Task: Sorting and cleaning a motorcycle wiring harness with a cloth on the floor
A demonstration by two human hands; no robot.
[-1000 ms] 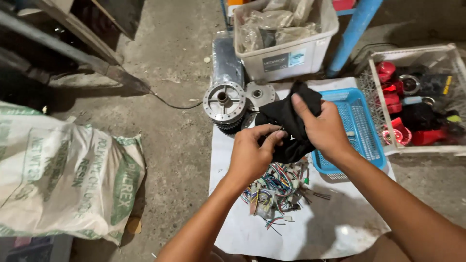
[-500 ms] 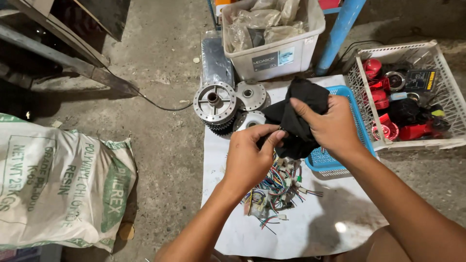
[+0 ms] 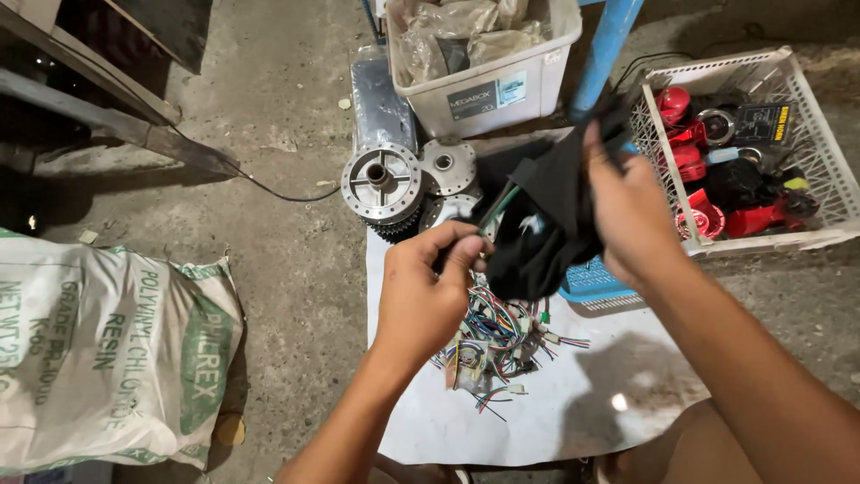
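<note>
Black cloth (image 3: 546,224) hangs between both hands: right hand (image 3: 632,211) clenches its upper edge, left hand (image 3: 430,291) pinches a green wire (image 3: 495,208) (running up-right into the cloth), directly above the wire bundle (image 3: 497,336).

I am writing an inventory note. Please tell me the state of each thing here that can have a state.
Left hand: closed, pinching a green wire.
Right hand: closed on the black cloth.
Black cloth: lifted, hanging crumpled.
Wire bundle: loose, tangled on the white sheet.
White bin: open, full of plastic bags.
White basket: open, holding red parts.
White sack: lying on its side.
</note>
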